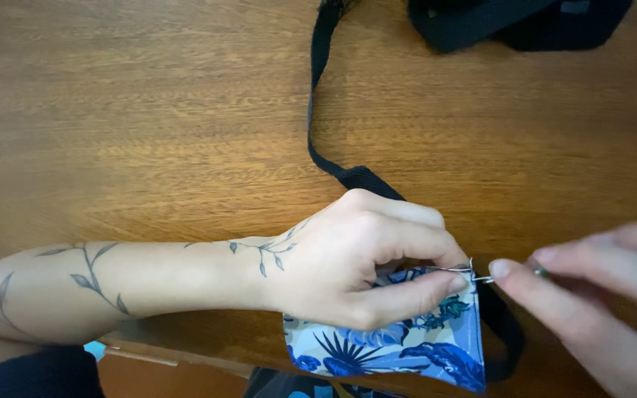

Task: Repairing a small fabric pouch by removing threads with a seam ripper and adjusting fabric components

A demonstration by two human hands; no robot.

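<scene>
The work in hand is the pinning or stitching of a black webbing strap (506,335) to the edge of a blue floral fabric piece (414,346). To do it well, the fabric edge and the strap should stay pinched flat together right beside the metal point, so the layers do not slide as the point passes, and the fingers should stay clear of the tip.

Nearest the camera, the blue floral fabric piece hangs over the near edge of the wooden table (149,110), its right edge lying against the black webbing strap. Just above the fabric, the left hand (366,258) is clenched: thumb and forefinger pinch the fabric's upper right corner, the other fingers curled in over it. A thin silver pin or needle (466,271) sticks out from that pinch, at the fabric's top right corner; which of the two it is cannot be told.

To the right of the fabric, the right hand (599,295) is blurred. Its thumb and forefinger are drawn together at the metal's outer end, seemingly gripping it, though the blur leaves the grip uncertain. The other fingers are loosely extended.

Farther from the fabric, the strap runs out from behind the left hand and away across the table to the far edge, where a bunched dark strap or bag (517,22) lies, well apart from the fabric.
</scene>
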